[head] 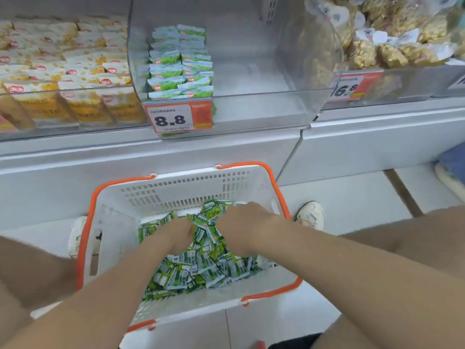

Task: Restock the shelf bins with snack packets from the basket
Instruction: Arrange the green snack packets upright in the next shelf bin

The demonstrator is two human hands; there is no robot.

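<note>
A white basket [156,195] with an orange rim stands on the floor, holding a heap of small green snack packets [201,270]. Both my hands are down in the heap. My left hand [171,235] has its fingers curled into the packets. My right hand [246,222] grips a bunch of green packets [211,212] that stick up between the two hands. Above, a clear shelf bin [264,96] holds two neat rows of the same green packets [180,64] on its left side; its right side is bare.
The bin to the left holds yellow and white packets [63,59]. The one to the right holds bagged puffed snacks [392,34]. Price tags read 8.8 [176,118] and 16.8 [348,88]. My knees and white shoes [310,215] flank the basket on the tiled floor.
</note>
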